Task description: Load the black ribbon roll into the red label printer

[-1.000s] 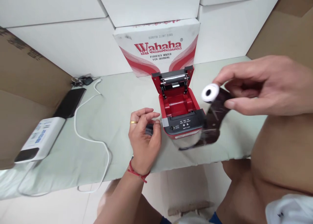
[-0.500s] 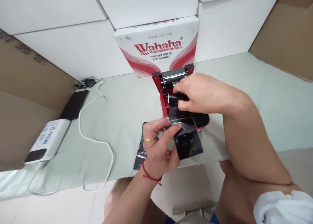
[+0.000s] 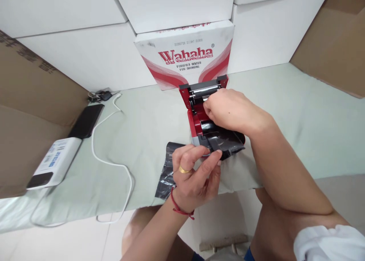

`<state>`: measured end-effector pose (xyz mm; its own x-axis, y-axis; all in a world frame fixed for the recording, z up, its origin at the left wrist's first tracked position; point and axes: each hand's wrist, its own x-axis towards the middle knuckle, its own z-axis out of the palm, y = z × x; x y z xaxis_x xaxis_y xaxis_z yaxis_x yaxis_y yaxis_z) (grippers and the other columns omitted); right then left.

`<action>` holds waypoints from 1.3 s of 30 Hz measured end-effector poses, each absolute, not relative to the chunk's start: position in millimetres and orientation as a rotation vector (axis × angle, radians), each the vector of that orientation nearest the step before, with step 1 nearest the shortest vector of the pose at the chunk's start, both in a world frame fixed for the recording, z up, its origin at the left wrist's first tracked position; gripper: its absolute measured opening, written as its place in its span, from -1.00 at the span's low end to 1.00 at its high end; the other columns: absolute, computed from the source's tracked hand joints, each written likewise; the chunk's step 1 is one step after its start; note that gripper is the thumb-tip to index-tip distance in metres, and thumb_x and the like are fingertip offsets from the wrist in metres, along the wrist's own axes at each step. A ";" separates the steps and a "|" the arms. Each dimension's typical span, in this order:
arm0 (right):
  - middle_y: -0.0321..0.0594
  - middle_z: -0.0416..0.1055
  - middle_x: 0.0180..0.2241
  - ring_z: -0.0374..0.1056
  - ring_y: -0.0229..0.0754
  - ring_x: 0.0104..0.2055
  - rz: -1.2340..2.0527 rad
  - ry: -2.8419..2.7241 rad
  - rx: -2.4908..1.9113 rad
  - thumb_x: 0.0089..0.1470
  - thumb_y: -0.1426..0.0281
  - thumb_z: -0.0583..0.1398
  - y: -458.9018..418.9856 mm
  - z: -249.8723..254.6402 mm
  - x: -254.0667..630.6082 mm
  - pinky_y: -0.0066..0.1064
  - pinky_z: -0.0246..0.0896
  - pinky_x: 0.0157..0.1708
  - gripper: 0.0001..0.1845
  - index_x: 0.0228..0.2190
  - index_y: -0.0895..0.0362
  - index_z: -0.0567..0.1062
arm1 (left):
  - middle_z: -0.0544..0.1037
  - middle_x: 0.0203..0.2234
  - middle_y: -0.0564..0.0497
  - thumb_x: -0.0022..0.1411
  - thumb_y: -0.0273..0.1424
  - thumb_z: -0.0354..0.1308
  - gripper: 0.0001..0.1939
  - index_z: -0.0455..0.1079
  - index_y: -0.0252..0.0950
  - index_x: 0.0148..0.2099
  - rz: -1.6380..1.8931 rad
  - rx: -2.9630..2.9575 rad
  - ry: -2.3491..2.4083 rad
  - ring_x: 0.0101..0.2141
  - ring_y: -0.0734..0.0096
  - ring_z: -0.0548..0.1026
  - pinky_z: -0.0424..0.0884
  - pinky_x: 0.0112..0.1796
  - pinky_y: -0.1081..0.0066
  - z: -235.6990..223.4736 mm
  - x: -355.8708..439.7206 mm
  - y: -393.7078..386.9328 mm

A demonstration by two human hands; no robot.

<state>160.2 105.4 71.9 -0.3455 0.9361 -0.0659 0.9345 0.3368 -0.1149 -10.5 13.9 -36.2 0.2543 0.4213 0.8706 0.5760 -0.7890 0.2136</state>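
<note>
A small red and black machine (image 3: pixel 191 124) stands with its lid (image 3: pixel 203 87) raised; it looks like a label printer, with rollers under the lid. A roll of glossy black film (image 3: pixel 207 126) lies in its red bay, with the loose end (image 3: pixel 228 141) hanging over the front. My left hand (image 3: pixel 195 170), wearing a gold ring and red string bracelet, pinches the film's edge between thumb and forefinger. Over the bay's right side, my right hand (image 3: pixel 228 108) is curled closed; its fingertips and whatever they grip are hidden. A separate piece of black film (image 3: pixel 165 177) lies left of my left hand.
A Wahaha carton (image 3: pixel 185 57) stands behind the machine, against white boxes (image 3: pixel 85 56). On the left are keys (image 3: pixel 99 96), a black phone-like slab (image 3: pixel 87 120), a white power bank (image 3: pixel 54 162) and a white cable (image 3: pixel 114 164). Brown cardboard (image 3: pixel 336 48) bounds the right.
The film roll has gone down into the machine's bay. My right hand has let the roll go and curled further in. My left hand has shifted slightly right with the film's edge.
</note>
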 end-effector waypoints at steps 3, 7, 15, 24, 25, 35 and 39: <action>-0.13 0.63 -0.34 0.31 -0.15 -0.42 0.256 -2.545 -1.806 0.17 0.54 0.13 107.2 70.7 162.4 -0.29 0.02 -0.41 -0.74 -0.35 0.08 0.62 | 0.54 -0.18 -0.06 0.29 -0.58 0.30 -0.70 0.55 -0.17 0.03 -1.547 -2.383 -0.943 -0.20 0.27 0.53 0.45 -0.14 0.20 -36.3 -10.7 12.8; -0.17 0.63 -0.35 0.37 -0.15 -0.39 0.424 -2.609 -1.679 0.24 0.49 0.15 97.2 83.6 173.3 -0.28 0.09 -0.36 -0.74 -0.37 0.09 0.64 | 0.55 -0.17 -0.06 0.34 -0.54 0.34 -0.66 0.51 -0.19 0.12 -1.544 -2.367 -0.954 -0.21 0.28 0.52 0.44 -0.10 0.21 -35.2 -9.7 12.7; -0.15 0.71 -0.09 0.55 0.04 -0.10 0.111 -1.989 -1.534 0.40 0.33 0.12 80.9 107.3 185.8 -0.15 0.42 -0.08 -0.68 -0.07 -0.02 0.68 | 0.58 -0.18 -0.09 0.38 -0.53 0.26 -0.66 0.59 -0.15 0.13 -1.478 -2.407 -0.969 -0.12 0.18 0.49 0.43 -0.02 0.15 -42.3 -4.9 13.5; -0.12 0.60 0.20 0.42 0.21 0.30 0.148 -2.385 -1.341 0.39 0.30 0.14 93.0 81.7 186.9 0.11 0.35 0.29 -0.53 0.25 -0.04 0.56 | 0.59 -0.21 -0.08 0.34 -0.61 0.21 -0.68 0.59 -0.20 0.06 -1.535 -2.388 -0.963 -0.18 0.23 0.48 0.43 -0.05 0.16 -39.7 -8.5 9.8; -0.11 0.60 0.20 0.43 0.22 0.29 0.146 -2.393 -1.340 0.39 0.30 0.13 90.8 82.1 187.7 0.12 0.35 0.29 -0.53 0.25 -0.02 0.56 | 0.58 -0.21 -0.09 0.33 -0.62 0.21 -0.68 0.59 -0.20 0.05 -1.545 -2.385 -0.961 -0.18 0.23 0.48 0.43 -0.05 0.16 -39.8 -7.9 10.5; 0.12 0.35 0.45 0.21 0.29 0.51 -0.023 -2.208 -1.463 0.42 0.25 0.12 97.7 56.7 198.3 0.25 0.16 0.46 -0.37 0.43 0.14 0.36 | 0.56 -0.19 -0.10 0.31 -0.63 0.20 -0.68 0.59 -0.21 0.01 -1.624 -2.393 -0.938 -0.11 0.19 0.43 0.43 -0.04 0.19 -40.9 1.6 13.6; 0.13 0.50 0.29 0.44 0.20 0.30 0.030 -2.161 -1.444 0.45 0.22 0.11 94.5 49.4 202.0 0.08 0.38 0.32 -0.45 0.32 0.17 0.49 | 0.56 -0.16 -0.11 0.31 -0.62 0.21 -0.68 0.60 -0.23 0.03 -1.622 -2.396 -0.930 -0.10 0.19 0.44 0.41 -0.01 0.19 -41.9 0.5 12.0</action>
<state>202.0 94.5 49.4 -0.2836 0.8633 0.4174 0.8513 0.4270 -0.3049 0.5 12.0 -41.9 0.2450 0.4270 0.8704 0.5358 -0.8079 0.2455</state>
